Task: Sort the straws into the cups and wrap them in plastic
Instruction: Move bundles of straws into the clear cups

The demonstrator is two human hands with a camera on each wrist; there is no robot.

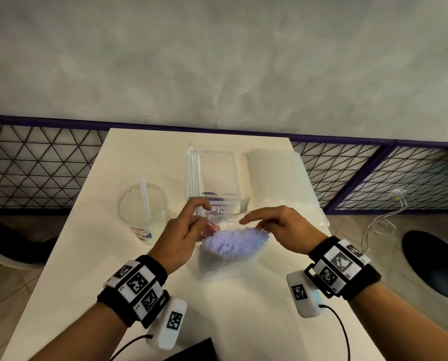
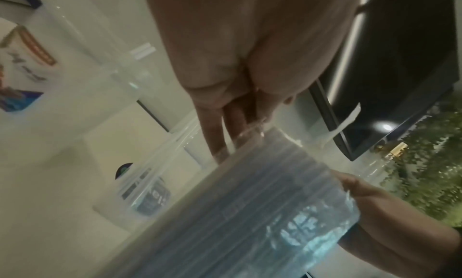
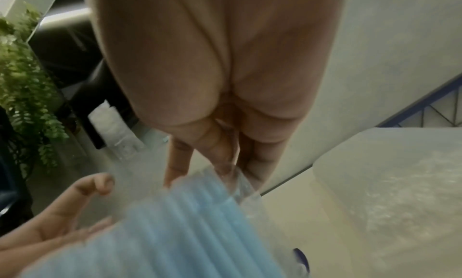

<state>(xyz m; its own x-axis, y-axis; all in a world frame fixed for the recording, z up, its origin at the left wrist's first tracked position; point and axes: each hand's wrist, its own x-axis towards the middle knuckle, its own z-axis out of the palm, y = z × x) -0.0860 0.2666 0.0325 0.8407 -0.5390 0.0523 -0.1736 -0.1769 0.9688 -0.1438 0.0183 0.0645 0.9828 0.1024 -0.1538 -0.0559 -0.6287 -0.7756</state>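
Note:
A clear cup packed with blue straws [image 1: 233, 243] stands in the middle of the white table [image 1: 243, 321]. Clear plastic film [image 1: 230, 224] is stretched over the straw tops. My left hand [image 1: 207, 226] pinches the film at the cup's left rim, index finger raised and curled. My right hand [image 1: 259, 226] pinches it at the right rim with the index finger pointing left. The wrist views show the left fingers [image 2: 220, 136] and right fingers [image 3: 220, 159] at the straw bundle [image 2: 250, 213] [image 3: 187, 233]. A second clear cup [image 1: 142, 207] to the left holds one white straw.
Behind the hands lie a pack of clear straws [image 1: 195, 173] and a clear bag with a blue label [image 1: 219, 188]. A stack of plastic sheets [image 1: 277, 178] sits at the back right. A dark object [image 1: 194, 351] is at the near edge. A black mesh fence borders the table.

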